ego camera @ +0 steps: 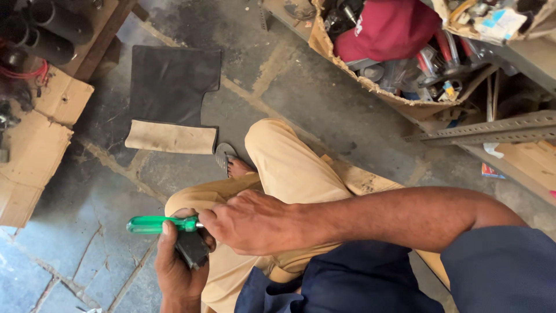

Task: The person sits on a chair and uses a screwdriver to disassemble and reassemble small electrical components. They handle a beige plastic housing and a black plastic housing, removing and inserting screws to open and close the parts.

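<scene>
A cracked grey stone floor (324,110) fills the view, stained with sand-coloured patches. A black rubber mat (172,84) lies on it at the upper left, with a curled strip of tan cardboard (171,138) along its near edge. Flattened cardboard boxes (35,139) sit at the left edge, below some dark tubes (49,29). At the upper right a torn cardboard box (370,78) holds a dark red cap (388,26) and a jumble of small parts, beside a perforated metal angle bar (492,130).

The person sits with legs crossed in tan trousers (289,168), one sandalled foot (231,162) showing beyond the knee.

The left hand (176,272) is closed around a small dark block-like object (191,248), held over the thigh; what it is cannot be made out. The right hand (255,223) reaches across from the right, its fingers pinched shut near the metal shaft of a green-handled screwdriver (159,224). The green handle points left, lying just above the left thumb. The two hands are close together, touching or nearly so around the dark object.
</scene>
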